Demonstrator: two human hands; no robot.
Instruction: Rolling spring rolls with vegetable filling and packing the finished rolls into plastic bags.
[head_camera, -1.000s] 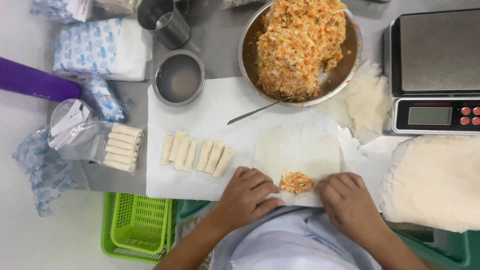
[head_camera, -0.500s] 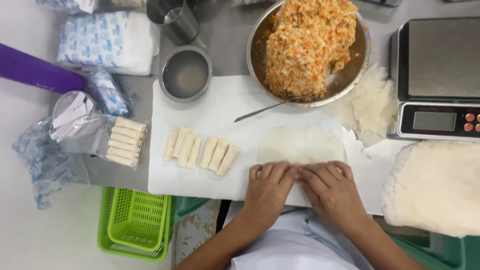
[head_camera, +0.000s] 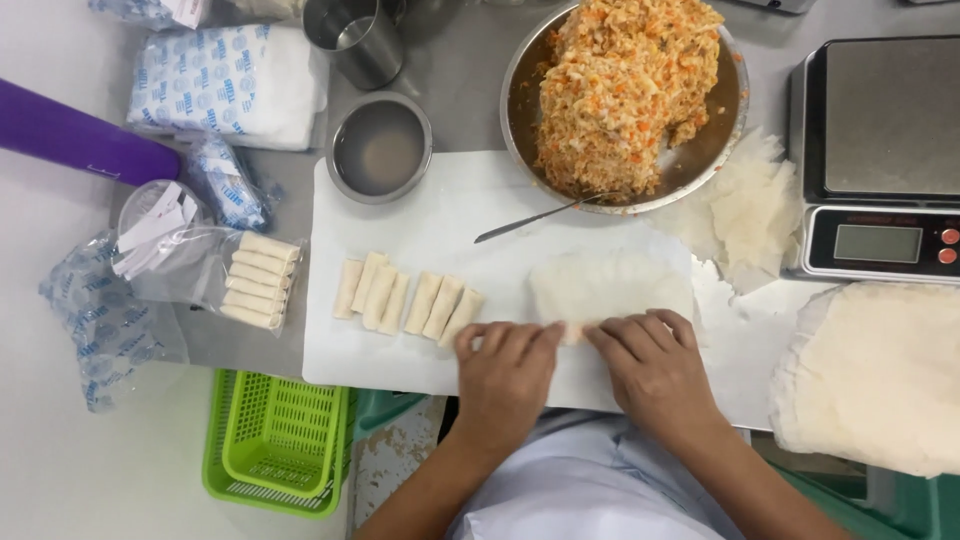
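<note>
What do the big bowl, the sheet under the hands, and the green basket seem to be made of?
The big bowl looks like metal, probably stainless steel: grey with a dull shine. The sheet under both hands looks like thin dough or rice paper: pale, translucent, wrinkled. The green basket looks like moulded plastic: bright, even colour and a regular grid of holes.

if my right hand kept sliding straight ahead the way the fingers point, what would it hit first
The right hand points up and slightly left, across the thin white wrapper sheet it already presses. Beyond that, it would likely meet the metal spoon handle, then the round steel bowl of orange shredded filling; depth is unclear.
</note>
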